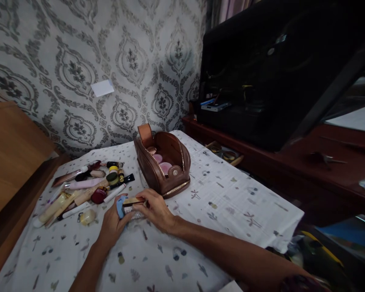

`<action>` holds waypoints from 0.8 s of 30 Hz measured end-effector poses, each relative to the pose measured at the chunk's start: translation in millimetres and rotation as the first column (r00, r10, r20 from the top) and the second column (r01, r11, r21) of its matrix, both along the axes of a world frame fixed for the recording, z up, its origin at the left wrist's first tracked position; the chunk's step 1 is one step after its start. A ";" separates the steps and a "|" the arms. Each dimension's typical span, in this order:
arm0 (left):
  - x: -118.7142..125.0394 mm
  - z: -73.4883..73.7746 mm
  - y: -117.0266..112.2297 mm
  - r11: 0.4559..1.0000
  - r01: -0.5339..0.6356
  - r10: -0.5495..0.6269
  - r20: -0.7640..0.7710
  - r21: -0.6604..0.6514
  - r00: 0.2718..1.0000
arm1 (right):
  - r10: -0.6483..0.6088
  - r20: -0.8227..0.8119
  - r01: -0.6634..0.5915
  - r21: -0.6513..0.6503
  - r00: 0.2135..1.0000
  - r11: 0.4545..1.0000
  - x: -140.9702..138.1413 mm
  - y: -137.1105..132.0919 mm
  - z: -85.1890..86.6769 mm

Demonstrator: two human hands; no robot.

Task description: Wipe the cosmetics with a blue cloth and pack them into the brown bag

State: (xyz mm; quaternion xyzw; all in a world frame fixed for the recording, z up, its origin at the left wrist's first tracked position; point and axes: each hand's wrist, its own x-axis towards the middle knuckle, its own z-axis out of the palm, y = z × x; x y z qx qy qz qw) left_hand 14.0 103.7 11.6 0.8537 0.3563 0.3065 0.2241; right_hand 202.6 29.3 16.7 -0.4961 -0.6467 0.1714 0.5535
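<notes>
My left hand (113, 221) is closed around a soft-looking light blue piece (120, 206) and the left side of a small gold-and-dark-brown cosmetic item (133, 200). My right hand (158, 211) grips the right side of that item, fingers bent over its top. A glittery silver surface (136, 213) shows below it, partly hidden by my thumbs; I cannot tell whether it belongs to the same item. Just beyond my hands stands a brown cosmetic bag (150, 170), unzipped, with round pink things (165, 167) inside.
Left of my hands lies a pile of makeup tubes and bottles (85, 190), with a dark red round jar (99, 195) and a small cream-coloured jar (87, 217) at its near side. A patterned white cloth (231, 202) covers the table. A television (273, 81) stands on the dark red cabinet at right.
</notes>
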 end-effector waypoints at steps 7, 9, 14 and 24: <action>3.4 4.3 -0.1 0.989 -0.014 0.031 0.115 -0.145 0.993 | -0.046 -0.229 0.027 -0.085 0.972 0.996 -4.3 -1.3 1.9; 4.8 4.1 -0.6 0.984 -0.037 0.069 0.178 -0.176 0.982 | -0.050 -0.265 0.013 -0.138 0.963 0.990 -5.7 -0.8 1.4; 7.0 7.9 -4.3 0.974 -0.107 0.164 0.300 -0.199 0.940 | 0.001 -0.295 -0.063 -0.203 0.955 0.977 -4.8 1.8 1.4; 3.7 11.6 -5.0 0.977 -0.178 0.203 0.269 -0.115 0.942 | 0.143 -0.205 -0.195 -0.261 0.968 0.945 2.2 4.0 7.8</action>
